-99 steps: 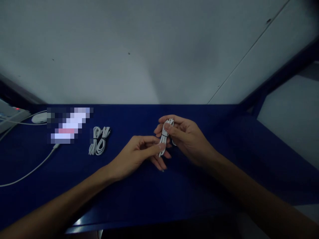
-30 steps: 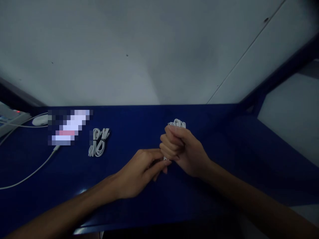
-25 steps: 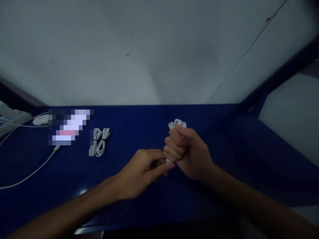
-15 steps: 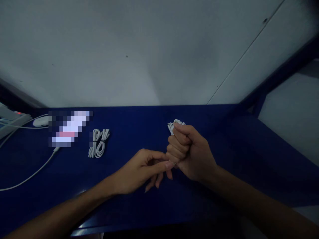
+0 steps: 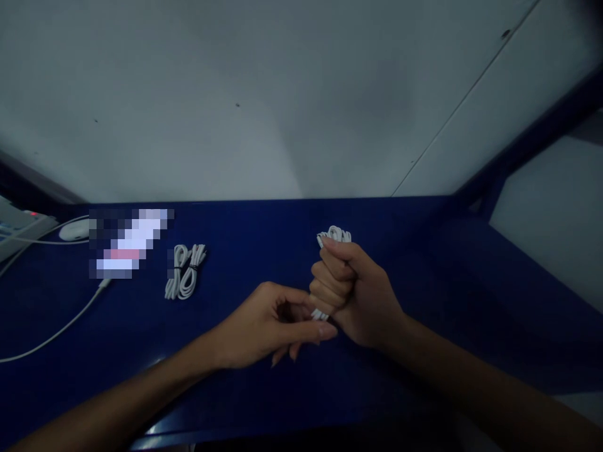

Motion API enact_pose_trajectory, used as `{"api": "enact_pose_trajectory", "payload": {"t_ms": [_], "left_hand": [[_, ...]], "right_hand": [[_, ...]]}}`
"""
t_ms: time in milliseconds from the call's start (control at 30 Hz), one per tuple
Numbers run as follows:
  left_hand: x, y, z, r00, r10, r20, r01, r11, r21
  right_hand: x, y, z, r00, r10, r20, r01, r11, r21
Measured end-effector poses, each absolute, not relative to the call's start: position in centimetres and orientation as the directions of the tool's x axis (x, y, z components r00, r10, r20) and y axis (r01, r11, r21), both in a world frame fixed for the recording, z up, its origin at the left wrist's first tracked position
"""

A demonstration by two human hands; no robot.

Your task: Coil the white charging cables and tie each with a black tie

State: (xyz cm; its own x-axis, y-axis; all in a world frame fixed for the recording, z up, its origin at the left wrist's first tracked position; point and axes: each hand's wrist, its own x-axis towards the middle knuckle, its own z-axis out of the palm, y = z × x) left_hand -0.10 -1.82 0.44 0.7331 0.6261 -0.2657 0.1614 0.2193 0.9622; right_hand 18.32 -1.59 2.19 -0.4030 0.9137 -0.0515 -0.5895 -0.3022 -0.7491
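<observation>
My right hand [image 5: 355, 292] is a closed fist around a bundle of white cable [image 5: 320, 315], whose folded strands stick out below the little finger. My left hand [image 5: 277, 320] meets it from the left, its thumb and index finger on either side of that lower end; its other fingers are partly hidden. More looped white cable [image 5: 335, 233] shows just beyond the fist. I cannot tell whether it is part of the held bundle or lies behind it. To the left, two white cable bundles [image 5: 186, 273] with black ties lie side by side on the blue table [image 5: 254, 245].
A lit, blurred-out phone-like screen [image 5: 134, 245] lies at the left with a white cord [image 5: 70, 329] plugged into its near end. Beside it are a white rounded object [image 5: 74, 230] and a white power strip [image 5: 26, 235] with a red light. A grey wall [image 5: 264, 150] stands behind.
My left thumb has moved down from the fist, and the white strands at its lower end now show. My right fist has shifted slightly left and down.
</observation>
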Motion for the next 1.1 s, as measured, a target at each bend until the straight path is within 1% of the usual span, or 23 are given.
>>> {"api": "enact_pose_trajectory", "payload": {"t_ms": [133,233,433,633,967,1100], "left_hand": [[-0.11,-1.95,0.85,0.727,0.623,-0.289,0.207,0.202,0.957],[-0.16,-1.94,0.90,0.727,0.626,-0.281,0.203,0.194,0.960],[-0.08,-1.91,0.38,0.717,0.625,-0.310,0.169,0.275,0.946],[-0.01,-1.87,0.45,0.692,0.653,-0.309,0.155,0.284,0.946],[0.19,-1.80,0.99,0.669,0.681,-0.296,0.150,0.267,0.952],[0.20,-1.60,0.59,0.671,0.693,-0.262,0.080,0.284,0.955]], "right_hand": [[18.22,-1.64,2.16,-0.396,0.917,-0.050,-0.584,-0.294,-0.757],[18.15,-1.64,2.15,-0.389,0.920,-0.056,-0.569,-0.288,-0.770],[18.19,-1.83,2.27,-0.397,0.916,-0.061,-0.572,-0.299,-0.763],[18.26,-1.58,2.09,-0.388,0.920,-0.048,-0.591,-0.289,-0.753],[18.64,-1.33,1.97,-0.479,0.878,0.007,-0.569,-0.305,-0.764],[18.85,-1.06,2.10,-0.491,0.871,0.017,-0.562,-0.302,-0.770]]}}
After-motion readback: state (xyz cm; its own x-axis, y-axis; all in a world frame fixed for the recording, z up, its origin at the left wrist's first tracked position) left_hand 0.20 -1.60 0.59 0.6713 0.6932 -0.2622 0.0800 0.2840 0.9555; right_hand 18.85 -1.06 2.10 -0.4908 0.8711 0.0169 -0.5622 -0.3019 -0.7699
